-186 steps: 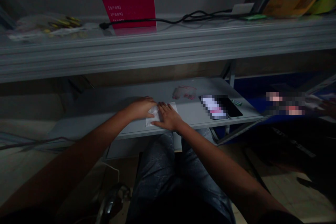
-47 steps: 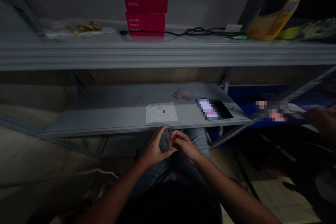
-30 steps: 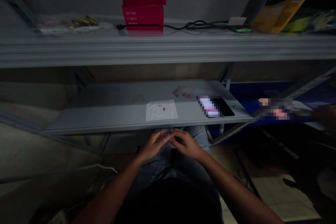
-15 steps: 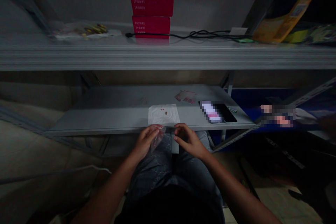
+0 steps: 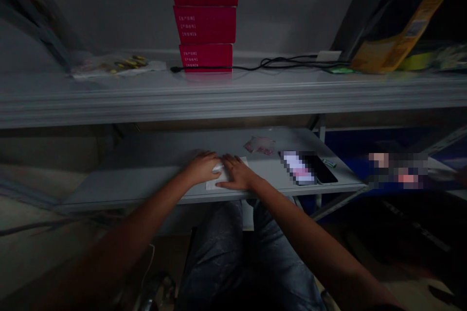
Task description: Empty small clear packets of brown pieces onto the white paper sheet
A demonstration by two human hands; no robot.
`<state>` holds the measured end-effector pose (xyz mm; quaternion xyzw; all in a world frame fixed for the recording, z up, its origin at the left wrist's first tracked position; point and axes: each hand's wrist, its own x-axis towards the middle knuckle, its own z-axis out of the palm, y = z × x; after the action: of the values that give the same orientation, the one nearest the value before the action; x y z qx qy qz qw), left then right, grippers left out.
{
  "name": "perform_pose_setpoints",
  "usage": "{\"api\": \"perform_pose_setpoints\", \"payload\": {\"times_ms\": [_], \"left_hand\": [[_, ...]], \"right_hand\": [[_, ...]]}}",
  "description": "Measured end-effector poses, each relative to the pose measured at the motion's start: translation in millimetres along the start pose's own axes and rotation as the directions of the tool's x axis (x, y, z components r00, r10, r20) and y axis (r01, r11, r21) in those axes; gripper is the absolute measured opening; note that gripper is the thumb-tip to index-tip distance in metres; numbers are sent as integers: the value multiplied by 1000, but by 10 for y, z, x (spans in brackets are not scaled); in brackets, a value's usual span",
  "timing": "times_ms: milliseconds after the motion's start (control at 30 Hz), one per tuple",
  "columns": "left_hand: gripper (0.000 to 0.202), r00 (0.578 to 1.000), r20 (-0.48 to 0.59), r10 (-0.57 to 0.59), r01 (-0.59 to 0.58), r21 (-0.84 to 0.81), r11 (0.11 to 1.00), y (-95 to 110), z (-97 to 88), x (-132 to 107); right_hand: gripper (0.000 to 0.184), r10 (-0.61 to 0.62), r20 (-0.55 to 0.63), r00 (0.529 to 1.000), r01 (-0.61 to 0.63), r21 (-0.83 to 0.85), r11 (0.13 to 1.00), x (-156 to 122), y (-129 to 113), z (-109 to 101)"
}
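- On the lower grey steel shelf (image 5: 109,194), near the front edge: white paper sheet (image 5: 210,185), flat, mostly covered by both hands.
- Left hand (image 5: 202,167): palm down, fingers extended over the sheet's left part, no pinch visible.
- Right hand (image 5: 237,174): palm down, fingers spread and pressing on the sheet, just beside the left hand's fingertips.
- Between both hands: small whitish packet (image 5: 219,168), possibly clear plastic, partly hidden, contents impossible to make out.
- Done as things lie: packet down on the sheet, both hands on top.
- Left lying at the back, out of reach of neither hand yet untouched: loose pile of pink-printed packets (image 5: 258,145).
- Further right: pixelated flat object (image 5: 297,167) beside a black smartphone (image 5: 321,170).
- Above, on the upper steel shelf (image 5: 219,102): stacked red cartons (image 5: 204,24), black cable (image 5: 292,64).
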<state>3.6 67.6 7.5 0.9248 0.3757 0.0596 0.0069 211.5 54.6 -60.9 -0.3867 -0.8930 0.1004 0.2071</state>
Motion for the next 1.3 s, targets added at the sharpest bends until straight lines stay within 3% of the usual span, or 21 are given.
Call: {"api": "perform_pose_setpoints", "payload": {"times_ms": [167, 400, 500, 600, 700, 800, 867, 967, 1067, 1200, 1300], "left_hand": [[28, 993, 102, 67, -75, 85, 993, 15, -58, 139], [28, 987, 146, 74, -79, 30, 996, -8, -73, 189], [26, 990, 125, 63, -55, -63, 996, -68, -122, 141], [26, 995, 102, 6, 20, -260, 965, -213, -195, 99], [28, 981, 111, -158, 193, -502, 843, -401, -261, 74], [32, 927, 158, -340, 341, -731, 591, -560, -275, 52], [37, 893, 190, -407, 385, -793, 473, -645, -259, 37], [40, 855, 182, -485, 404, -821, 403, -756, -242, 21], [26, 821, 86, -564, 348, -859, 375, -828, -257, 19], [22, 814, 73, -576, 304, -899, 316, -806, -252, 53], [35, 821, 122, -558, 297, -926, 235, -722, -217, 74]], "right_hand": [[106, 33, 19, 999, -32, -33, 999, -58, -7, 58], [99, 35, 38, 999, -33, -52, 998, -49, -28, 34], [98, 34, 25, 999, -32, -51, 998, -55, -32, 23], [92, 20, -3, 1000, -21, -51, 998, -64, -32, 7], [87, 12, -38, 999, -15, -54, 998, -74, -31, -8], [83, 5, -80, 997, -8, -36, 999, -82, -32, -21], [78, 0, -109, 994, -1, -12, 1000, -87, -37, -30], [70, 3, -145, 989, 1, 27, 1000, -93, -47, -41], [65, 20, -160, 987, -11, 59, 998, -99, -53, -45], [62, 30, -153, 988, -21, 62, 998, -103, -50, -39], [61, 25, -148, 989, -17, 56, 998, -101, -48, -37]]}}
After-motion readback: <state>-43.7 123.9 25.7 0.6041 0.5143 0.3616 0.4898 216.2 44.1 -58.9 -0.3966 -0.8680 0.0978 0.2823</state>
